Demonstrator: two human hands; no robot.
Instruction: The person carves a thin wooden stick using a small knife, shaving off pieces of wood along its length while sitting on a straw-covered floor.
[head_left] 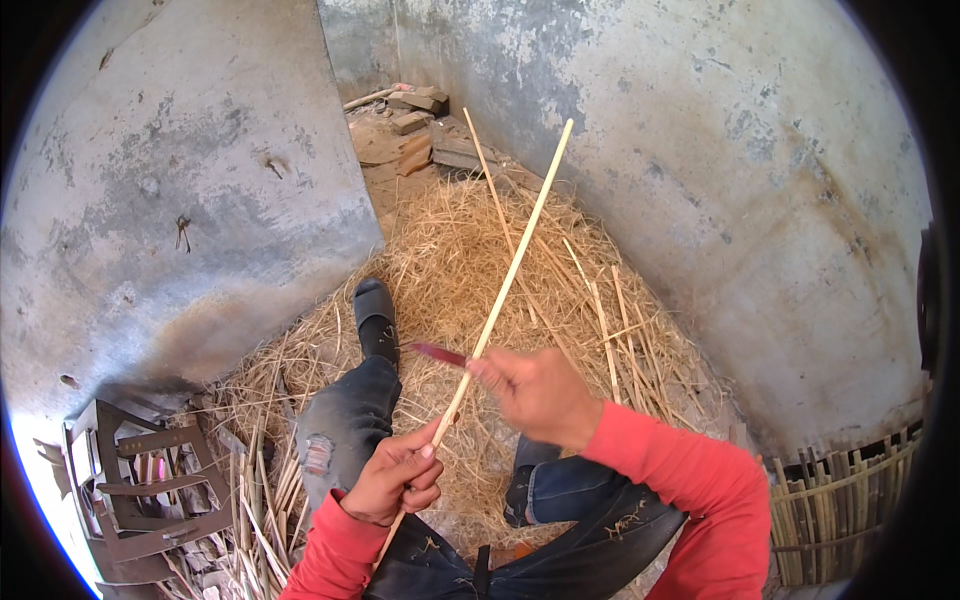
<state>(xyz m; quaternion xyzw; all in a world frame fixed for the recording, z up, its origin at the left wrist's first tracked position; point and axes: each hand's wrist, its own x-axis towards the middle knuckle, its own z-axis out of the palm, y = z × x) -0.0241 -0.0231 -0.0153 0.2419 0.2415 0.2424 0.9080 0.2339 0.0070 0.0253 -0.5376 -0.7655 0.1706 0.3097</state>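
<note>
A long, pale wooden stick (pixel 524 245), perhaps split bamboo, slants from my lap up and away to the right. My left hand (pixel 393 473) is closed round its lower part, thumb on top. Higher up, my right hand (pixel 540 395) grips a small knife (pixel 440 354) with a dark reddish blade that points left and crosses the stick. The fingers of that hand hide the knife's handle. Whether the edge touches the wood I cannot tell.
Shavings (pixel 450 235) cover the floor around my legs, with loose strips (pixel 610 340) on the right. A dark wooden frame (pixel 165 488) lies at the lower left, a slatted basket (pixel 835 500) at the lower right. Bricks (pixel 412 122) lie between the walls.
</note>
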